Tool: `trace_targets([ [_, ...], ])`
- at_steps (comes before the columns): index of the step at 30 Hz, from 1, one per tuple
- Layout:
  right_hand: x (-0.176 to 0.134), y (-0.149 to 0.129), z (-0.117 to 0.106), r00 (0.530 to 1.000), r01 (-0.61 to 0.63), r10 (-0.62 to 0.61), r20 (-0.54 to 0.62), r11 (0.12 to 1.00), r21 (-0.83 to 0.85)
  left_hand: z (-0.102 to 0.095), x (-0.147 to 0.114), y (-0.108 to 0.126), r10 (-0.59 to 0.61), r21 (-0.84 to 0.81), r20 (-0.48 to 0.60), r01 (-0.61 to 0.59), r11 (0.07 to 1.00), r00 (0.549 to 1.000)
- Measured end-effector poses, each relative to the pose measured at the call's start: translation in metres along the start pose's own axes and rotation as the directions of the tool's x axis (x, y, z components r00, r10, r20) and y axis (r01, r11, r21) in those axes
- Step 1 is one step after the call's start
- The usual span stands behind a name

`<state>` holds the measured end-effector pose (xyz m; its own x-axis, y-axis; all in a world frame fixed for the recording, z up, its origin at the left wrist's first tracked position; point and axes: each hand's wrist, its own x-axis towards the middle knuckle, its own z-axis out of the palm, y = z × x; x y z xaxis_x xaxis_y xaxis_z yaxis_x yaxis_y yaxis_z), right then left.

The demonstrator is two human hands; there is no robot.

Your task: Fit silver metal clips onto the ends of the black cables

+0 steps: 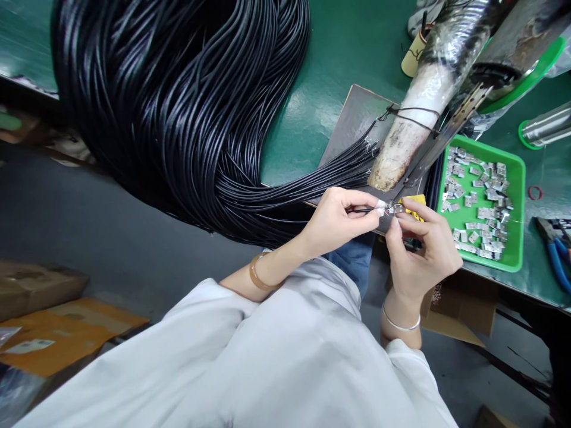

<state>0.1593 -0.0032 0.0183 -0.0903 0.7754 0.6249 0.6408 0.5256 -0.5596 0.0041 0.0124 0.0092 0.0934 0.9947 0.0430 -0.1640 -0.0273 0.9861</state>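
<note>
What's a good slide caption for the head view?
Left hand holds a black cable, right hand a small metal part, beside a green tray.

A black cable (359,210) points rightward at a small, silvery metal connector (397,209).

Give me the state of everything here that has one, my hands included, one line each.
Left hand: pinched on a black cable near its end.
Right hand: seemingly pinching a small metal connector.
Cable bundle: heaped in loops, many ends gathered together.
Green tray: holding many loose metal pieces.
Pliers: partly out of frame; open or shut unclear.
White tube: stained at its lower end.
Red band: loose on the green bench.
</note>
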Motion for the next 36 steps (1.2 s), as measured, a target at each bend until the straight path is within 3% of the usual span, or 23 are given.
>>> trace_targets([
  [13, 0.0024, -0.0012, 0.0028, 0.999, 0.043, -0.044, -0.022, 0.999, -0.009, 0.0005, 0.0005, -0.0004, 0.020, 0.056, -0.022, -0.018, 0.998, 1.000],
  [22, -0.0005, -0.0029, 0.0049, 0.998, -0.054, 0.056, -0.033, 0.996, 0.067, -0.0029, 0.0004, -0.0022, -0.044, -0.047, 0.030, 0.045, 0.998, 0.999],
  [29, -0.0006, -0.0015, 0.0045, 0.999, -0.028, 0.029, -0.036, 0.999, 0.036, 0.0016, -0.0025, -0.0011, 0.042, 0.186, -0.036, -0.035, 0.982, 0.998],
  [36, 0.0011, -0.0011, 0.0037, 1.000, -0.004, 0.004, -0.018, 1.000, 0.012, 0.0026, -0.0036, -0.0006, 0.054, 0.243, -0.057, -0.039, 0.969, 0.997],
])
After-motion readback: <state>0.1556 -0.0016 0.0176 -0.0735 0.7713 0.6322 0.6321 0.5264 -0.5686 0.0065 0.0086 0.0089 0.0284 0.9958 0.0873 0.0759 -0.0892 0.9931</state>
